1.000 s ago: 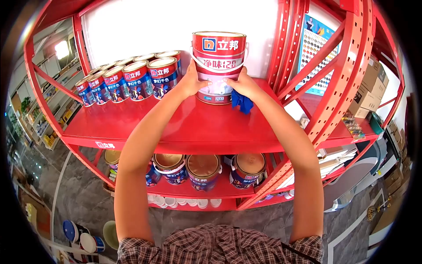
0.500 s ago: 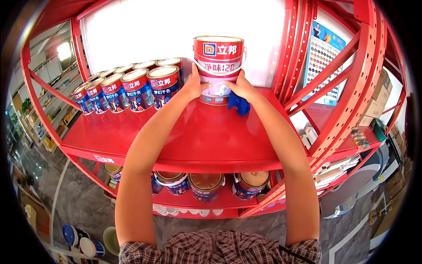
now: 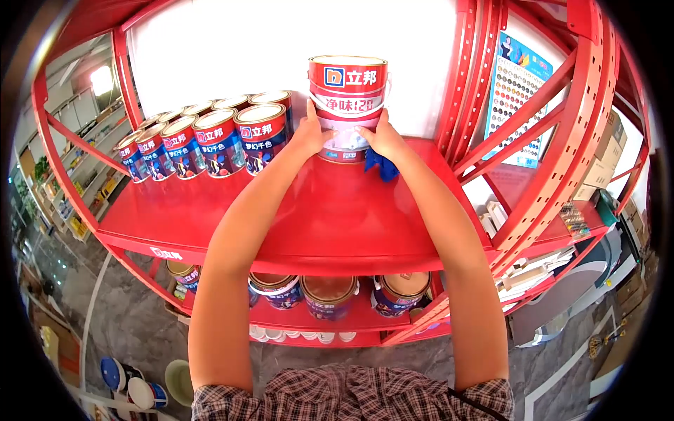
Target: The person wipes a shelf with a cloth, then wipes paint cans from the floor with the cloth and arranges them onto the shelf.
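Note:
A large red and pink paint bucket (image 3: 346, 88) stands upright on the red shelf (image 3: 337, 224), near the white back panel. My left hand (image 3: 312, 135) grips its left side, thumb across the front. On the right side my right hand (image 3: 379, 137) grips the bucket the same way. A blue cloth (image 3: 381, 167) hangs beneath my right hand, beside the bucket's base. The bucket's thin handle lies against its front. Part of my fingers is hidden behind the bucket.
Several smaller red and blue cans (image 3: 220, 144) stand in rows at the left of the shelf. More buckets (image 3: 404, 291) sit one level below. A perforated red post (image 3: 562, 168) rises on the right, with a color chart (image 3: 518, 98) behind it.
The view has shifted, so the shelf front appears lower in the picture. Both hands stay on the bucket, which has moved slightly to the left since half a second ago.

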`<state>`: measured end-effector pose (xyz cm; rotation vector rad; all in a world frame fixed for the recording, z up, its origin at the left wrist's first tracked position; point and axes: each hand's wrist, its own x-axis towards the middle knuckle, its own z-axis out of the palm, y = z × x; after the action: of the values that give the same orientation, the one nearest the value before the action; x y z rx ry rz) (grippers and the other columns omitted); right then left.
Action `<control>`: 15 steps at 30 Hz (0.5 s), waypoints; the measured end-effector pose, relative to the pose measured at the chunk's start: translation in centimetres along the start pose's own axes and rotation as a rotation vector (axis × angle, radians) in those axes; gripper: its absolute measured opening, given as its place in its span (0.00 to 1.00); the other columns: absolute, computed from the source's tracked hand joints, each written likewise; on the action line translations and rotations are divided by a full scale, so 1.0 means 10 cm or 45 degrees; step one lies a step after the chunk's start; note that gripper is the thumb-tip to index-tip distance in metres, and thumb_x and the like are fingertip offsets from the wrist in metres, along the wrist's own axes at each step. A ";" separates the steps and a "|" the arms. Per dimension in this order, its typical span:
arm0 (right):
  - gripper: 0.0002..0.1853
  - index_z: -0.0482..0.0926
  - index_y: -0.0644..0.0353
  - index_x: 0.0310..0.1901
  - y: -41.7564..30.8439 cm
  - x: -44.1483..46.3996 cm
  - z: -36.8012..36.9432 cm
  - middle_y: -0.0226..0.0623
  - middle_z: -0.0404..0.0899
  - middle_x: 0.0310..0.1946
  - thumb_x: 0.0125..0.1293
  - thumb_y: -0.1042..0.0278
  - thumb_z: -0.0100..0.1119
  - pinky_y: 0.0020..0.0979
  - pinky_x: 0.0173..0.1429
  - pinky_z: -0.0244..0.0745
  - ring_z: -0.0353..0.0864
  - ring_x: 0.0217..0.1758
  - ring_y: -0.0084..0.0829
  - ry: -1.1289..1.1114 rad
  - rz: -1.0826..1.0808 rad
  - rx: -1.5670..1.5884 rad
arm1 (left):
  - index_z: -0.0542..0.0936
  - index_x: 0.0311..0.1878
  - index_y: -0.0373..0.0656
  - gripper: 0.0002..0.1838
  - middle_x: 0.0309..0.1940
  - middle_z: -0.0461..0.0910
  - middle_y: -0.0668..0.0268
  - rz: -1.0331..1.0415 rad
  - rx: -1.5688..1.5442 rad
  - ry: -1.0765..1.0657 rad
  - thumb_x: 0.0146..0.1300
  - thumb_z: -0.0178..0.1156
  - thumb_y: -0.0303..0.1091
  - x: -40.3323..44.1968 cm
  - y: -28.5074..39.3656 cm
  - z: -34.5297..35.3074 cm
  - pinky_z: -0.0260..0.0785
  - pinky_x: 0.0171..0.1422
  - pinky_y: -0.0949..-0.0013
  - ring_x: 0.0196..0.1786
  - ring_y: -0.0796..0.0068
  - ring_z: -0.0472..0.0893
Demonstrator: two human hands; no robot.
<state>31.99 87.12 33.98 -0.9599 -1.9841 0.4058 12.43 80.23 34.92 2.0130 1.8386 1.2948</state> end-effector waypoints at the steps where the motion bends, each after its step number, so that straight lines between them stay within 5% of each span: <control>1: 0.41 0.51 0.73 0.61 -0.10 -0.07 -0.01 0.61 0.70 0.54 0.58 0.53 0.63 0.38 0.63 0.66 0.71 0.60 0.49 -0.007 0.002 -0.001 | 0.34 0.70 0.32 0.56 0.62 0.57 0.34 -0.077 0.157 0.015 0.54 0.66 0.40 -0.08 0.13 0.00 0.62 0.65 0.58 0.63 0.44 0.66; 6: 0.39 0.60 0.74 0.57 -0.43 -0.37 -0.19 0.63 0.73 0.47 0.57 0.47 0.61 0.44 0.55 0.72 0.76 0.51 0.54 -0.038 0.219 -0.375 | 0.47 0.67 0.27 0.44 0.61 0.60 0.38 -0.194 0.539 -0.074 0.57 0.60 0.39 -0.31 0.32 0.02 0.65 0.62 0.56 0.60 0.44 0.69; 7: 0.32 0.67 0.73 0.50 -0.43 -0.44 -0.20 0.61 0.75 0.45 0.56 0.50 0.61 0.44 0.53 0.73 0.77 0.49 0.53 -0.004 0.133 -0.363 | 0.62 0.61 0.29 0.33 0.58 0.65 0.41 -0.175 0.588 -0.128 0.56 0.59 0.38 -0.40 0.41 -0.01 0.65 0.61 0.54 0.59 0.45 0.70; 8: 0.32 0.67 0.73 0.50 -0.43 -0.51 -0.22 0.61 0.75 0.45 0.56 0.50 0.61 0.44 0.53 0.73 0.77 0.49 0.53 -0.008 0.139 -0.367 | 0.62 0.61 0.29 0.33 0.58 0.65 0.41 -0.177 0.583 -0.134 0.56 0.59 0.38 -0.52 0.48 -0.05 0.65 0.61 0.54 0.59 0.45 0.70; 11: 0.21 0.78 0.68 0.40 -0.65 -0.81 -0.34 0.54 0.80 0.38 0.56 0.55 0.60 0.42 0.49 0.73 0.79 0.45 0.48 -0.203 0.053 -0.313 | 0.71 0.52 0.32 0.23 0.51 0.73 0.46 0.261 0.775 -0.208 0.59 0.56 0.39 -1.01 0.77 -0.17 0.67 0.56 0.51 0.52 0.45 0.74; 15: 0.17 0.78 0.65 0.42 -0.96 -1.36 -0.50 0.52 0.80 0.34 0.58 0.59 0.59 0.41 0.45 0.73 0.80 0.41 0.47 -0.212 -0.028 -0.063 | 0.70 0.54 0.32 0.23 0.50 0.74 0.46 0.387 0.527 -0.331 0.59 0.58 0.36 -1.52 1.09 -0.29 0.67 0.57 0.53 0.54 0.47 0.75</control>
<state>35.94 70.17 34.80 -0.9605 -2.1619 0.4378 20.35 63.13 35.81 2.6089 1.8426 0.6881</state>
